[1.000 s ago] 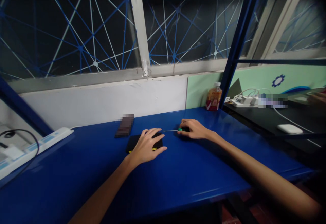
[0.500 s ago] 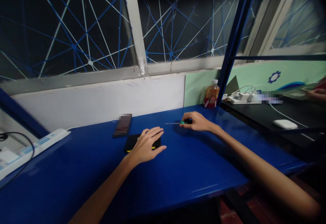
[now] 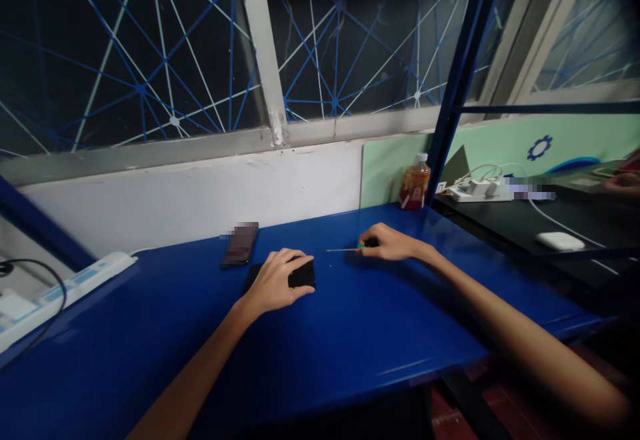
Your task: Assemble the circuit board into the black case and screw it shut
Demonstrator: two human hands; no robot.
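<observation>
My left hand (image 3: pixel 273 280) spans a flat black case (image 3: pixel 303 275), with the thumb along its near edge and the fingers over its far side. A thin yellow line shows on the case near the thumb; the palm hides much of the rest. In my right hand (image 3: pixel 390 243) is a screwdriver (image 3: pixel 344 250) with a green and black handle, its thin shaft pointing left, roughly level above the blue table. A tiny pale speck (image 3: pixel 330 266) lies under the shaft, too small to name.
A dark phone (image 3: pixel 241 245) lies behind the case. On the left is a white power strip (image 3: pixel 75 297) with a black cable. A drink bottle (image 3: pixel 415 182) stands at the back right, by a blue post. Another person's hand (image 3: pixel 624 187) shows far right.
My left hand has drawn its spread fingers in around the black case. The screwdriver in my right hand has shifted slightly right and nearer, and the pale speck now shows on the table.
</observation>
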